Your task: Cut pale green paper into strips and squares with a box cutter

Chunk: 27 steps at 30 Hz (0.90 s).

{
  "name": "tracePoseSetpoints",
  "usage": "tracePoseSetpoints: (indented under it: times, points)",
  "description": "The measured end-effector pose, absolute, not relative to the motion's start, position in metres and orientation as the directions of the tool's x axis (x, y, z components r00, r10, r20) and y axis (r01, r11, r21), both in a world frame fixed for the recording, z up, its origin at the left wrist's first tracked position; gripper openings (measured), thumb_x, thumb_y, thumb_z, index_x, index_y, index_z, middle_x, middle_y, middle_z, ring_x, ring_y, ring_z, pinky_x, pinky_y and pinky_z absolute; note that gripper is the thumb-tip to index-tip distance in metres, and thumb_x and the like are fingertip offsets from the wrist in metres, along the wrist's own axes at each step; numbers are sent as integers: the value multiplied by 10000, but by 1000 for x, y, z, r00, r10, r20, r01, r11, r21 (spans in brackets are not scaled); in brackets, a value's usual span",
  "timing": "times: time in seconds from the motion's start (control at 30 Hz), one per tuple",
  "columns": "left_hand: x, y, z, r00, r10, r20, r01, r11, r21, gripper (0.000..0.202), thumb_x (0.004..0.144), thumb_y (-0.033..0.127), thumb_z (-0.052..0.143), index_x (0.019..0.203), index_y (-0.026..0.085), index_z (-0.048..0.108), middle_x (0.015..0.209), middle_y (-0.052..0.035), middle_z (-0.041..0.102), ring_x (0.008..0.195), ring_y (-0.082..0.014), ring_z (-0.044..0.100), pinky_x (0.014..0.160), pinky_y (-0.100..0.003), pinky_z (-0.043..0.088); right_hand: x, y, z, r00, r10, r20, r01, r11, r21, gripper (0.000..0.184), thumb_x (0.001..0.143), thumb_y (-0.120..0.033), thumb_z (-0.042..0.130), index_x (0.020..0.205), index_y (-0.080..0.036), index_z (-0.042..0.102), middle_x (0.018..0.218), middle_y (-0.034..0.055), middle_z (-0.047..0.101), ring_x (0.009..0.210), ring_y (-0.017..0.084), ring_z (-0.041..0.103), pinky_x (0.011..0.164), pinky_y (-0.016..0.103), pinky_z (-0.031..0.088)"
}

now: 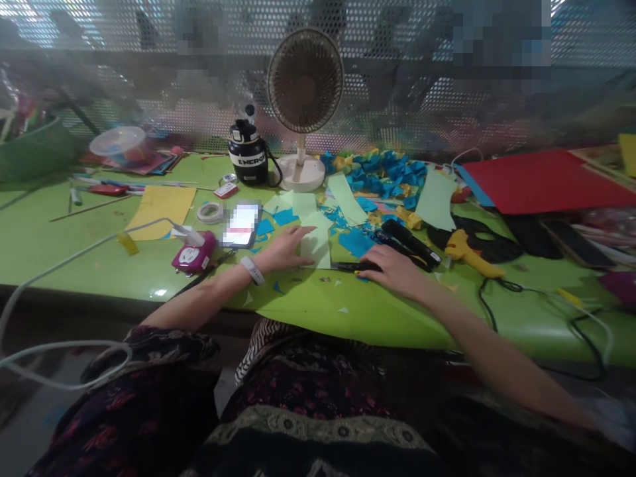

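Observation:
My left hand lies with fingers apart on a strip of pale green paper. My right hand has its fingers curled over a slim black tool that looks like a utility knife, its narrow end pointing left at the paper's lower corner. Just beyond the right hand is a black stapler, with other black tools partly hidden beside it. Blue paper pieces lie between the hands and the stapler. A phone with a lit screen rests left of the left hand.
A white fan and a black bottle stand at the back. Blue and yellow paper scraps are heaped beside the fan. A yellow glue gun with a cord lies right; a purple power adapter sits left, its white cable trailing.

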State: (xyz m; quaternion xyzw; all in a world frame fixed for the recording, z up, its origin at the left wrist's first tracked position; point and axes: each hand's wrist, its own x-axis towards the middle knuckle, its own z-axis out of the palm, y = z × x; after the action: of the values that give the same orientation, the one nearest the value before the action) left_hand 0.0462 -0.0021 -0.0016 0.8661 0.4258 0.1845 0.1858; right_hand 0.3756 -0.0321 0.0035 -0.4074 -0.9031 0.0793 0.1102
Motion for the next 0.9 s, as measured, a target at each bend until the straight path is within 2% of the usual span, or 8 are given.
tracePoseSetpoints:
  times: [0.1, 0.17, 0.23, 0.33, 0.43, 0.63, 0.9]
  points:
    - [42, -4, -6, 729, 661, 179, 606, -744, 283, 577, 984, 391, 634, 1527, 250, 495, 1703, -116, 308, 1583, -332, 260, 1279, -547, 213, 375, -35, 6, -662, 740, 116, 698, 666, -262, 277, 1012, -454, 568, 1045, -208, 693, 1058, 126, 688, 1024, 295, 631, 905, 444, 522]
    - [39, -7, -9, 820, 563, 104, 530, -815, 235, 490, 1062, 386, 490, 1541, 284, 494, 1730, -66, 251, 1611, -285, 193, 1302, -512, 150, 373, -35, 6, -658, 743, 121, 699, 663, -270, 284, 1011, -451, 566, 1051, -204, 700, 1061, 133, 690, 1028, 301, 632, 905, 451, 526]
    - [35, -11, -12, 859, 510, 37, 490, -842, 226, 536, 1096, 435, 393, 1612, 288, 390, 1735, -56, 227, 1612, -258, 187, 1308, -479, 130, 370, -35, 4, -653, 745, 135, 698, 661, -273, 291, 1013, -452, 561, 1055, -205, 709, 1058, 133, 693, 1028, 303, 632, 911, 458, 529]
    - [33, -18, -15, 859, 512, -14, 504, -841, 194, 732, 1073, 608, 361, 1683, 239, 193, 1746, -89, 142, 1619, -268, 144, 1313, -473, 78, 366, -37, 0, -638, 752, 168, 703, 657, -272, 312, 1018, -451, 547, 1096, -210, 727, 1078, 135, 690, 1050, 306, 633, 941, 472, 527]
    - [34, -23, -16, 851, 524, -33, 522, -838, 161, 874, 1027, 725, 349, 1694, 215, 104, 1747, -110, 83, 1626, -275, 95, 1312, -476, 37, 363, -42, -2, -624, 760, 183, 711, 649, -270, 344, 1025, -445, 531, 1166, -212, 741, 1086, 135, 680, 1071, 307, 638, 949, 471, 532]
    - [36, -23, -15, 853, 521, -20, 517, -841, 160, 879, 1020, 723, 388, 1692, 221, 124, 1746, -123, 102, 1619, -299, 131, 1308, -492, 53, 367, -56, -1, -614, 768, 183, 724, 640, -257, 326, 1025, -409, 537, 1188, -232, 757, 1069, 121, 678, 1070, 298, 649, 935, 455, 548]
    - [37, -26, -11, 846, 534, -14, 524, -824, 214, 862, 1006, 710, 456, 1681, 250, 183, 1743, -113, 136, 1622, -272, 132, 1307, -466, 27, 367, -66, 0, -570, 797, 200, 754, 604, -257, 298, 1019, -404, 551, 1176, -265, 763, 1075, 108, 700, 1048, 291, 661, 916, 449, 555]
